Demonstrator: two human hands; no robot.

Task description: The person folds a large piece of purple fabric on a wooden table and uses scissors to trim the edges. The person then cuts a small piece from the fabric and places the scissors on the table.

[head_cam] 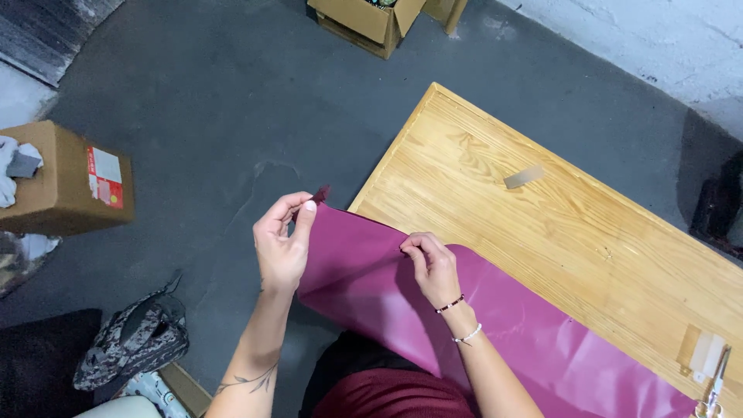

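A sheet of magenta wrapping paper (495, 325) lies over the near edge of a wooden table (542, 209), running from the frame's centre to its lower right, with its upper-left corner hanging out over the dark floor. The left hand (282, 244) has thumb and forefinger clamped on that free corner, lifting it just off the table edge; the right hand (433, 267) has its fingertips pressed together on the paper's top edge, near the middle of the frame. The risk, as I judge it, is a tear or a crooked crease: thin paper pulled between two pinches can rip along the edge if the hands draw apart unevenly. A strip of tape (524, 176) lies farther up the table, scissors (716, 383) at the lower right, cardboard boxes (66, 178) at the left.
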